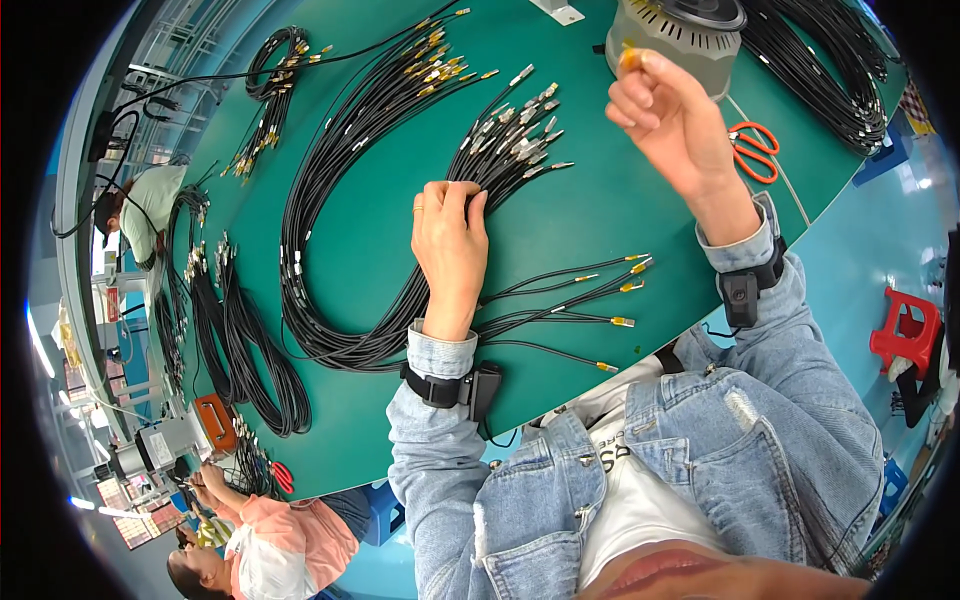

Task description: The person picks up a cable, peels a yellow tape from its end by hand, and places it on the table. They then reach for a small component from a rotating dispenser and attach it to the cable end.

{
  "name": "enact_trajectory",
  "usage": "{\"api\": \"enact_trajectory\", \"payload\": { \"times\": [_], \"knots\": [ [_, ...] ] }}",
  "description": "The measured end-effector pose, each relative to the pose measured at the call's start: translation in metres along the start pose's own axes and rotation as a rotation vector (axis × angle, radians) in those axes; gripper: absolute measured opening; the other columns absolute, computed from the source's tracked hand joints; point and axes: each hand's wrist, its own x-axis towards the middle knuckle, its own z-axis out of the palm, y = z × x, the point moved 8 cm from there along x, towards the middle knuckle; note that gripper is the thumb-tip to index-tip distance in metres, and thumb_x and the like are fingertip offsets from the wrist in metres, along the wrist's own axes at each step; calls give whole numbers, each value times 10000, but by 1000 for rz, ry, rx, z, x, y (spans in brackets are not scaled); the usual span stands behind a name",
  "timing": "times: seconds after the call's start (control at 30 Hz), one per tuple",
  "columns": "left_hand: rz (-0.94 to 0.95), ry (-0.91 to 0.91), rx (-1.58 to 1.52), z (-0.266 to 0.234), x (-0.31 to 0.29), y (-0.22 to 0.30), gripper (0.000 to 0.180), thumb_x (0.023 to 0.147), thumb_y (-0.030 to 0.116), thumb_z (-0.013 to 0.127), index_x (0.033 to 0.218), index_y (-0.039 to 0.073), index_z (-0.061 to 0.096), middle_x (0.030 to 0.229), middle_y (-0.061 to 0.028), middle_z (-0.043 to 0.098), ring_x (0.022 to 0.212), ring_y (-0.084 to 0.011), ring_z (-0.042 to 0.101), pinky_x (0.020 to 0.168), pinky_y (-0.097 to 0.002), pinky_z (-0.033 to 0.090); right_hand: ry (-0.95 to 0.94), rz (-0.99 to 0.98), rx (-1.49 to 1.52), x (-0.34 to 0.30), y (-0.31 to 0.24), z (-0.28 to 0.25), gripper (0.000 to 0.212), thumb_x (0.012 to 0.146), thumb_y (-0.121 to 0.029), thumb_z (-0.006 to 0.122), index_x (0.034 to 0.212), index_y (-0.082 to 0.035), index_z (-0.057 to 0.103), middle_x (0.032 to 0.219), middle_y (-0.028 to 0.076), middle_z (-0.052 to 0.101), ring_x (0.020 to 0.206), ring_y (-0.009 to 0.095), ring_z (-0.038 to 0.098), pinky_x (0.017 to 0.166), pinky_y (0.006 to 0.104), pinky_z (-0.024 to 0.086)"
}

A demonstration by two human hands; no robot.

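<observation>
A large bundle of black cables [310, 200] curves in a U across the green table [570, 225]. One end carries yellow-tagged connectors [430, 65], the other mostly silver or white ones [520, 130]. My left hand [450, 235] rests on the bundle's right side, below the silver ends. Its fingers are curled round black cables; how many is hidden. My right hand [675, 120] is raised at the upper right, thumb and forefinger pinching a small yellow piece [630, 58], perhaps tape. Just behind it stands a round grey machine [665, 45] with vents.
Loose yellow-tagged cables [570, 295] lie right of my left hand. Orange-handled scissors [755, 152] lie by my right wrist. More black cable coils sit at the upper right [815, 70] and left [265, 370]. Another person [275, 540] works at the lower left; a red stool [905, 330] stands right.
</observation>
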Motion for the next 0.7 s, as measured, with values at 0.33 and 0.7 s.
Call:
{"api": "enact_trajectory", "payload": {
  "times": [0.33,0.7],
  "knots": [
    [-321,-135,-612,4,8,12,95,778,43,613,860,8,580,729,-67,572,626,-152,541,543,-258,427,-59,58,-356,-32,27,18,137,866,-153,498,813,-26,500,710,14,460,626,97,398,615,225,339],
    [-423,-285,-966,11,1,43,158,832,66,568,965,-8,610,608,-33,577,531,-59,519,484,-195,399,-97,250,-578,-56,52,26,127,850,-124,547,821,-3,521,755,-15,491,660,27,403,557,184,325]
  ]
}}
